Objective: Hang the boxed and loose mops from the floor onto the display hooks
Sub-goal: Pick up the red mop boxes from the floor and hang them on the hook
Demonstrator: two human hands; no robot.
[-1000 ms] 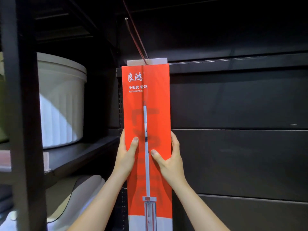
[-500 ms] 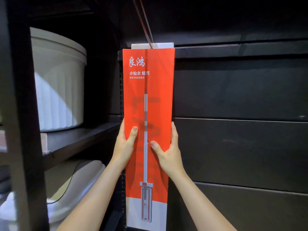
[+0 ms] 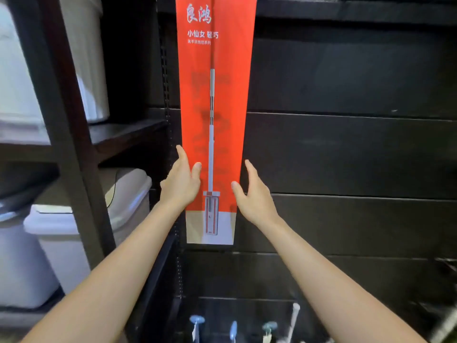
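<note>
The one orange mop box (image 3: pixel 215 115) hangs with its long axis upright against the dark back panel (image 3: pixel 346 149), its top out of view. The left hand (image 3: pixel 181 181) touches its lower left edge, thumb on the front; the right hand (image 3: pixel 254 196) is spread, just beside the right edge, holding nothing. Below the box, about four loose mop handles (image 3: pixel 233 330) stand, well apart from both hands.
</note>
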